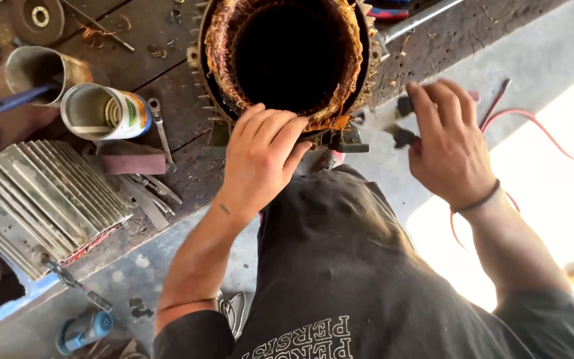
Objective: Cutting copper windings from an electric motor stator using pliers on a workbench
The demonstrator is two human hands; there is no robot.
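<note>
Two hands work at a motor stator [287, 63] lying on the wooden bench's [167, 86] edge. Left hand [260, 156] presses curled fingers on its copper windings; frayed wire could cut skin. Right hand [450, 143] grips dark pliers [403, 123], their tips blurred; the stator's top is cropped

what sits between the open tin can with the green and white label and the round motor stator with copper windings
In the head view, a small steel spanner lies on the wooden bench between the labelled tin can and the stator.
</note>
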